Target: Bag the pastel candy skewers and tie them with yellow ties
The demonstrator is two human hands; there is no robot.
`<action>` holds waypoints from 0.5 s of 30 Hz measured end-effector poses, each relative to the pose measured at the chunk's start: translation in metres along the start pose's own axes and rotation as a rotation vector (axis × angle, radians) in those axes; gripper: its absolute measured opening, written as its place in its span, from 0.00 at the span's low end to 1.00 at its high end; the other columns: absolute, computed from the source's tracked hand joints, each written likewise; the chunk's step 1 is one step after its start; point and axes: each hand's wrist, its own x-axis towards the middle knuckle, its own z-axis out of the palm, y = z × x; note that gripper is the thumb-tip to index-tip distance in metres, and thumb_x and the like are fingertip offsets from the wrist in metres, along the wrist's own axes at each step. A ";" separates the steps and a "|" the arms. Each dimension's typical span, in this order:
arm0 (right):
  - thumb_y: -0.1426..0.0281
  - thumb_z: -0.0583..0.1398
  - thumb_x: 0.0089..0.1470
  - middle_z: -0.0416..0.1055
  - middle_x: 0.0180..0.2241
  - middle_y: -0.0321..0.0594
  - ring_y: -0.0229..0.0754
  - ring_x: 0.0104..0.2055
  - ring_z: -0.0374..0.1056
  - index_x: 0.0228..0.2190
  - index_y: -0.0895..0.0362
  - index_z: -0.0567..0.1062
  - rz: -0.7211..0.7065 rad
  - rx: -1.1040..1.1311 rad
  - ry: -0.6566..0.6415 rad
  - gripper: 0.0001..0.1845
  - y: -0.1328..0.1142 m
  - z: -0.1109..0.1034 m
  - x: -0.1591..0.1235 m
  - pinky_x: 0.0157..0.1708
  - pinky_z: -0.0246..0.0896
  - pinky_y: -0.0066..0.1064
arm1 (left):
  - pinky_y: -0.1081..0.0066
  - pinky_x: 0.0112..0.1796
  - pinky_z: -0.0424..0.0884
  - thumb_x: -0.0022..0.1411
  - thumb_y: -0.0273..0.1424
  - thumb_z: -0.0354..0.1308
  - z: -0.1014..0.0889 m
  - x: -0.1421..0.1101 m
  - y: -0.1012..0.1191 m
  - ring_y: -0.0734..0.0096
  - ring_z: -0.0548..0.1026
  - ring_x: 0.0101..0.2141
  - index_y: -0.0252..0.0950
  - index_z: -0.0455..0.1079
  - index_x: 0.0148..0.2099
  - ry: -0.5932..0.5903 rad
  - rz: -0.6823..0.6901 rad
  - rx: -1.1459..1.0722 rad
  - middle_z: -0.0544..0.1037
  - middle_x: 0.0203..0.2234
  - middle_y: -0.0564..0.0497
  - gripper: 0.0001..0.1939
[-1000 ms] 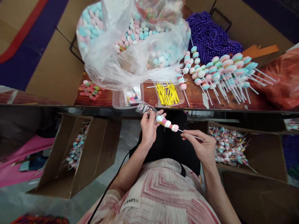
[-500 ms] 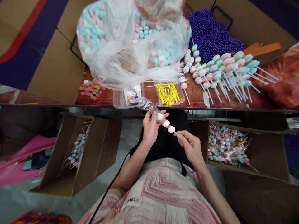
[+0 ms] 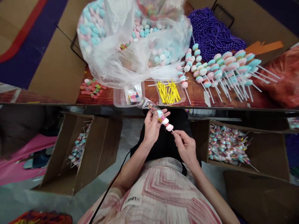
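My left hand (image 3: 153, 124) is closed around a clear printed plastic bag (image 3: 146, 105), with its fingertips at the bag's mouth. A candy skewer (image 3: 169, 127) of pink, white and red pieces sticks out of the bag, its upper end inside. My right hand (image 3: 184, 143) pinches the white stick at the skewer's lower end. Just beyond the hands, at the table's edge, sit a plastic tray of flat printed bags (image 3: 133, 95) and a tray of gold twist ties (image 3: 169, 92).
Many unwrapped candy skewers (image 3: 232, 67) lie at the right of the table (image 3: 98, 101). Large clear bags of candy (image 3: 93, 28) stand behind the trays. Cardboard boxes with wrapped skewers flank me, one at left (image 3: 100, 146), one at right (image 3: 268, 152). Purple cord (image 3: 215, 34) is heaped behind.
My right hand has moved slightly left and up toward my left hand, and the skewer sits a little deeper in the bag. The view has shifted slightly.
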 end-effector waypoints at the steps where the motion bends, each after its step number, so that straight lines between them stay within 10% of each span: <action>1: 0.65 0.57 0.62 0.65 0.21 0.33 0.32 0.21 0.57 0.35 0.57 0.78 -0.082 -0.082 0.024 0.12 0.002 0.001 0.000 0.23 0.53 0.27 | 0.64 0.44 0.74 0.60 0.44 0.65 0.000 -0.001 0.000 0.57 0.82 0.44 0.38 0.66 0.42 -0.001 -0.006 0.009 0.83 0.41 0.44 0.18; 6: 0.69 0.55 0.63 0.73 0.28 0.38 0.34 0.26 0.65 0.38 0.57 0.78 -0.263 -0.196 0.015 0.11 0.008 0.003 -0.001 0.29 0.60 0.28 | 0.65 0.42 0.74 0.59 0.43 0.66 0.000 -0.001 -0.001 0.56 0.82 0.44 0.37 0.67 0.42 0.014 -0.025 0.027 0.83 0.40 0.45 0.18; 15: 0.60 0.60 0.61 0.53 0.14 0.26 0.30 0.17 0.46 0.35 0.57 0.77 0.310 0.490 -0.151 0.13 0.001 0.009 -0.005 0.19 0.38 0.27 | 0.66 0.49 0.70 0.65 0.42 0.61 0.004 -0.002 -0.005 0.58 0.77 0.54 0.39 0.64 0.42 0.077 -0.021 -0.053 0.82 0.45 0.46 0.14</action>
